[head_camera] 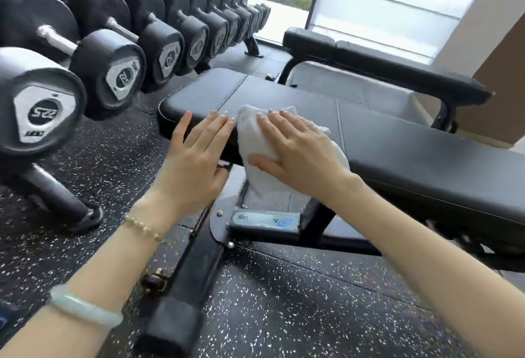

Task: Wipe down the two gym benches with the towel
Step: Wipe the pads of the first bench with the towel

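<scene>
head | towel (255, 136) under flat right hand (295, 150) | left hand (196, 156) flat on near bench (397, 141)

The white terry towel (252, 136) is lying bunched on the near bench (397, 153), a flat black padded unit, and is draping over its edge toward 6 o'clock. The second bench (369, 63), also black and flat, is standing parallel at 1 o'clock from the towel, well apart.
</scene>
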The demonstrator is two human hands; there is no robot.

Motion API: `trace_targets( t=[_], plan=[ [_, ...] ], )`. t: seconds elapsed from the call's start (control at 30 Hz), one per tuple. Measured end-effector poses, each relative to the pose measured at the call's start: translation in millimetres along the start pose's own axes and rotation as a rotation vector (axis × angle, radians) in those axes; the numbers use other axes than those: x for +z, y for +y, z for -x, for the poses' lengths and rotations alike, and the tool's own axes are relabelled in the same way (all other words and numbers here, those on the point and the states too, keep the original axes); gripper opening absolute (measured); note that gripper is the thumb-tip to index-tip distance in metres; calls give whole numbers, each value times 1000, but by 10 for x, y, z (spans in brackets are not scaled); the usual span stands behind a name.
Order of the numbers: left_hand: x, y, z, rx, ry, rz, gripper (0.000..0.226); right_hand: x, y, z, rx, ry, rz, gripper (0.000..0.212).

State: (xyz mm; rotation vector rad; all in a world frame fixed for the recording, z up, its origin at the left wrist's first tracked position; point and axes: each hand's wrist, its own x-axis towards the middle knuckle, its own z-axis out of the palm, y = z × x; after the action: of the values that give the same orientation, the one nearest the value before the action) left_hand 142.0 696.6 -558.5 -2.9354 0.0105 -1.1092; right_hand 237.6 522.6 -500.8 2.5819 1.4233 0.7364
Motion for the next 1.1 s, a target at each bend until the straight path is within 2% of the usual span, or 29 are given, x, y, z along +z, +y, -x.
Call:
trace_targets(
  t=[0.27,0.4,0.6,0.8,0.97,1.1],
  plan=[
    [-64,26,133,-8,-122,-40,75,57,292,694,86,146,159,69],
    [-61,0,135,-52,-99,56,82,117,7,347,165,149,108,73],
    [50,74,159,-103,-34,90,86,163,-273,6,126,156,108,73],
    [36,116,181,-119,-23,98,86,235,285,752,102,366,172,64],
    [53,230,164,-198,-42,87,89,225,28,385,211,322,126,69],
    [27,264,155,-203,-46,49,86,225,-183,84,177,281,106,70]
  ],
)
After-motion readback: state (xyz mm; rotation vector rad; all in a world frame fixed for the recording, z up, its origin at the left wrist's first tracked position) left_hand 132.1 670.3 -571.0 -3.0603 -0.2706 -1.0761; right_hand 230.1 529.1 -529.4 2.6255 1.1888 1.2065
